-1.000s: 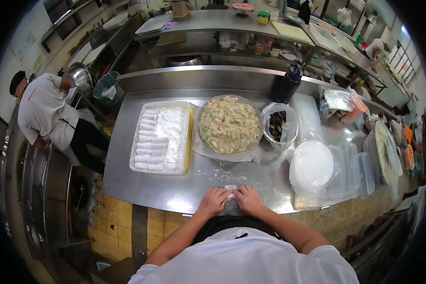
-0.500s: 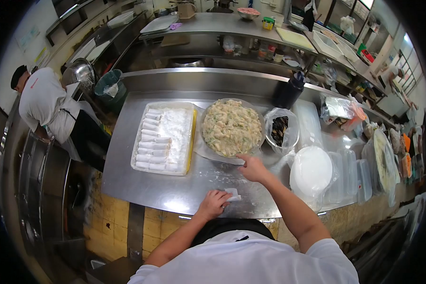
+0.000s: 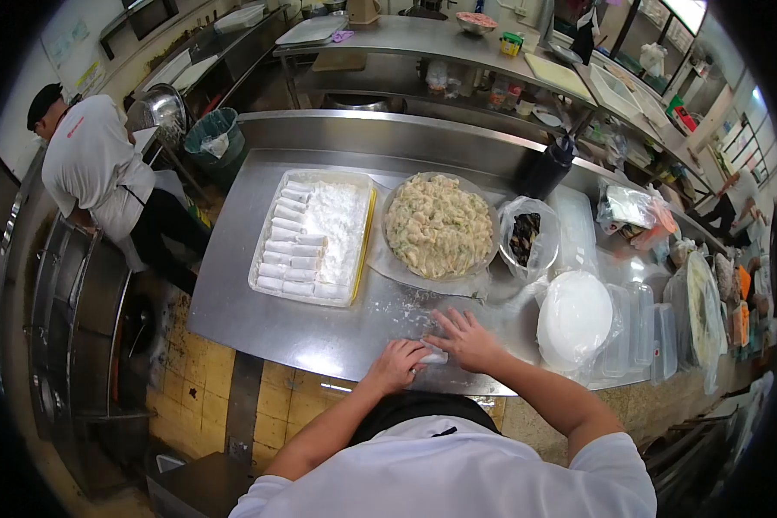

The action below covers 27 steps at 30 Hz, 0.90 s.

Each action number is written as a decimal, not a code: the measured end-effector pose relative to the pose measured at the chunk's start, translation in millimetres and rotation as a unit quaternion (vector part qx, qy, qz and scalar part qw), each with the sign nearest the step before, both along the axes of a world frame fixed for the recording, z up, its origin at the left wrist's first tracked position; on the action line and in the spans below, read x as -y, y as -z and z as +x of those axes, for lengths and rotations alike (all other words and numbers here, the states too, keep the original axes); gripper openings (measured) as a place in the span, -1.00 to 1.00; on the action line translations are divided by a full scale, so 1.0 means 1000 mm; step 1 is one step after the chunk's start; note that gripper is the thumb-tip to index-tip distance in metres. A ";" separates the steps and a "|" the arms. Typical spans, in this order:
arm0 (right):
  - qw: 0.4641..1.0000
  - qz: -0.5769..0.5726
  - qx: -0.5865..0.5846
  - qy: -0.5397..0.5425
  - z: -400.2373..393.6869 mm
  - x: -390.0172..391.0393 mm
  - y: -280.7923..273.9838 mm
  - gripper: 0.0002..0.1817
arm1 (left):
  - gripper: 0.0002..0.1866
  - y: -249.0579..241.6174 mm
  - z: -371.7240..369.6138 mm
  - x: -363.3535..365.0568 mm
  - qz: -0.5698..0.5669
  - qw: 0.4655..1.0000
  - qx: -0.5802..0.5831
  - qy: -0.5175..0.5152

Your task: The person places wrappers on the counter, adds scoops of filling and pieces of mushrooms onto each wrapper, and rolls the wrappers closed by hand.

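Note:
A small white wrapped roll [image 3: 435, 356] lies at the near edge of the steel table, partly covered by fingers. My left hand [image 3: 396, 364] is curled over its left end. On its right side my right hand [image 3: 466, 340] rests with fingers spread, the thumb side at the roll. Beyond my hands stands a round dish heaped with pale chunky filling [image 3: 439, 226] flecked with green. To its left is a white tray [image 3: 259, 250] on a yellow one, with several white rolls [image 3: 289, 259] along its left side and white powder [image 3: 337, 226] beside them.
Right of the filling is a plastic-lined bowl of dark pieces [image 3: 524, 239]. A dark bottle [image 3: 548, 167], a bagged stack of white rounds [image 3: 574, 319] and clear plastic containers [image 3: 639, 319] stand farther right. Another person [image 3: 99, 155] bends over a counter at left.
My right hand has come back from the edge of the filling dish to the white roll, and its fingers have spread. My left hand stays at the roll. The view has shifted slightly.

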State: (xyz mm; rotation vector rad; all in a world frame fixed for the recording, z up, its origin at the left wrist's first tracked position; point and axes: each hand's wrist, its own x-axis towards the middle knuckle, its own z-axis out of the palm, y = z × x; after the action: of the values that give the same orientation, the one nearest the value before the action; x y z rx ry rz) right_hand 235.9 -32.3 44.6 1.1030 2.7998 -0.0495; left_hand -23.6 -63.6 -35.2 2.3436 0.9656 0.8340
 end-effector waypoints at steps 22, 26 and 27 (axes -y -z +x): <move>0.953 0.014 -0.264 0.149 -0.027 0.059 0.054 -0.58 | -0.59 -0.008 0.009 -0.010 -0.028 0.999 -0.020 -0.020; 0.959 0.039 -0.241 0.145 -0.021 0.045 0.063 -0.58 | -0.62 -0.004 0.008 -0.019 -0.021 1.000 -0.001 -0.021; 0.958 0.041 -0.242 0.146 -0.021 0.040 0.060 -0.58 | -0.62 -0.005 0.007 -0.020 -0.016 1.000 -0.002 -0.018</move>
State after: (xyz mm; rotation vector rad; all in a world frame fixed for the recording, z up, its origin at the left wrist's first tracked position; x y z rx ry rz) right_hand 215.3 -72.5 -15.6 1.7237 3.0355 -0.2693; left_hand -16.6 -43.2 -30.7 2.3078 1.0194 0.8220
